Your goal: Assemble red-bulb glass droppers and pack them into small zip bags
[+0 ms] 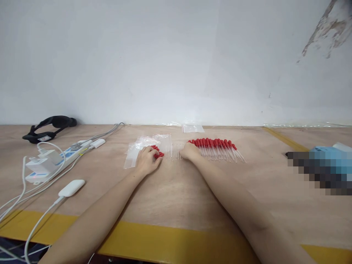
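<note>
My left hand [148,160] is over several small red rubber bulbs [158,155]. Its fingers are curled, with a bulb between thumb and fingertips. Flat clear zip bags [134,151] lie beneath and behind this hand. Bare glass dropper tubes [172,152] stand side by side in a row between my two hands. My right hand [189,151] is closed at the right end of these tubes; its fingertips are partly hidden, so what it pinches does not show. Just right of it lies a row of glass droppers with red bulbs [216,146], bulbs towards the wall.
At left are a white power strip [70,156] with plugged-in chargers, cables, a white oval device [72,188] and a black headset strap [52,126]. Another clear bag [193,128] lies by the wall. A blurred blue and dark item [327,165] sits at right. Yellow tape [165,240] edges the table.
</note>
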Demonstrator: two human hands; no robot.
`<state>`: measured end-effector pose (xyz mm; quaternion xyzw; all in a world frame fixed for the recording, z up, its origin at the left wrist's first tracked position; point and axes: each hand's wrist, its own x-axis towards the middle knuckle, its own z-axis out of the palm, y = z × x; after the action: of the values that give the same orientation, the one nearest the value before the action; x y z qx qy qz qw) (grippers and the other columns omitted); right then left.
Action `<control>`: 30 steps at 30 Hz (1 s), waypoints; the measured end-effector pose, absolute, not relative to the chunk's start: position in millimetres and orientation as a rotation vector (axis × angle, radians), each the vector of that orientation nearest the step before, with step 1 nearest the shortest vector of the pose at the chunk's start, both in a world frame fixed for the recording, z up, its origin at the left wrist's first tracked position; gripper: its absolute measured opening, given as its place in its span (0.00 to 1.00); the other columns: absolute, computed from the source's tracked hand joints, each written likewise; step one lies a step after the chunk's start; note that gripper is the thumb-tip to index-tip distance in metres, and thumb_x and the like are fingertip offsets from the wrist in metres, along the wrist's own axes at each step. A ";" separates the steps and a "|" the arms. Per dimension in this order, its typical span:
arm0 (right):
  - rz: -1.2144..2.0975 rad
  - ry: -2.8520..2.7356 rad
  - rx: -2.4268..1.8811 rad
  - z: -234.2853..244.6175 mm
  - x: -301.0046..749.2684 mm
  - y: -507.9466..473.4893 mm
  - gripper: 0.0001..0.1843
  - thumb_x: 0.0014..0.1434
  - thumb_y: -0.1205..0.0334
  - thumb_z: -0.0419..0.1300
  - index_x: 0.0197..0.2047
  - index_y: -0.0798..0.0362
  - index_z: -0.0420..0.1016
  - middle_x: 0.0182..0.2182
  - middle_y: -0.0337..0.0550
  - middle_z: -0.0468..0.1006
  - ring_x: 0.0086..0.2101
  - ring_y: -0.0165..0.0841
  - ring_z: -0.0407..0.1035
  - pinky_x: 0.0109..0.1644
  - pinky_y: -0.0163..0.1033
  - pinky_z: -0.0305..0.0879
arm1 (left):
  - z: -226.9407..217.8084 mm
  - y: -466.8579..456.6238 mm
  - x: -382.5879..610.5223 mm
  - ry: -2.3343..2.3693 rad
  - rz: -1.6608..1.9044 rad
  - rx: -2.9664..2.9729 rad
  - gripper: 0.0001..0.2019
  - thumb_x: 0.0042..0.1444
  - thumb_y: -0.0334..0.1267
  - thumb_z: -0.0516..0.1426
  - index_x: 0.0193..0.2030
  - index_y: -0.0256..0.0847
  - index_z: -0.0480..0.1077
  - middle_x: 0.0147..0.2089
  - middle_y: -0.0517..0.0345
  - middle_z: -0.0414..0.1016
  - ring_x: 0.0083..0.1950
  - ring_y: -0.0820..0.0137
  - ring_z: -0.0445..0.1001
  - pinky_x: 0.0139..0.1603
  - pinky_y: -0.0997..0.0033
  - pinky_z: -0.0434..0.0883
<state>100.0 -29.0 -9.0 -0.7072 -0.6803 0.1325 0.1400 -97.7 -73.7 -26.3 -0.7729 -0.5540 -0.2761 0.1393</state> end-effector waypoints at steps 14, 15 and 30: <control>0.347 -2.014 -1.764 -2.3 127.7 -53.9 0.10 0.55 0.64 0.49 0.32 0.57 0.70 0.32 0.52 0.75 0.35 0.37 0.69 0.35 0.36 0.61 | -27.0 -72.6 -90.5 -1.712 -1.115 -2.258 0.08 0.49 0.38 0.55 0.23 0.38 0.68 0.29 0.54 0.68 0.37 0.65 0.68 0.41 0.65 0.66; 0.323 -2.021 -1.715 -4.0 135.8 -61.8 0.10 0.56 0.64 0.48 0.34 0.57 0.69 0.33 0.50 0.74 0.35 0.36 0.69 0.36 0.35 0.60 | -26.7 -73.5 -89.3 -1.713 -1.137 -2.269 0.08 0.49 0.38 0.55 0.23 0.38 0.68 0.29 0.54 0.68 0.37 0.65 0.68 0.40 0.65 0.67; 0.139 -2.098 -1.161 -38.2 194.2 -126.4 0.11 0.58 0.62 0.47 0.38 0.53 0.69 0.33 0.44 0.72 0.34 0.33 0.66 0.40 0.39 0.61 | -34.0 -107.6 -50.6 -1.576 -0.970 -2.724 0.08 0.51 0.37 0.53 0.32 0.39 0.72 0.30 0.56 0.66 0.31 0.70 0.67 0.32 0.70 0.66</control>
<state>194.2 -126.4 -38.2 -0.4506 -0.8145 0.0540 0.3615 -50.6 -107.6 -34.0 -0.8248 -0.4771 -0.2938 -0.0756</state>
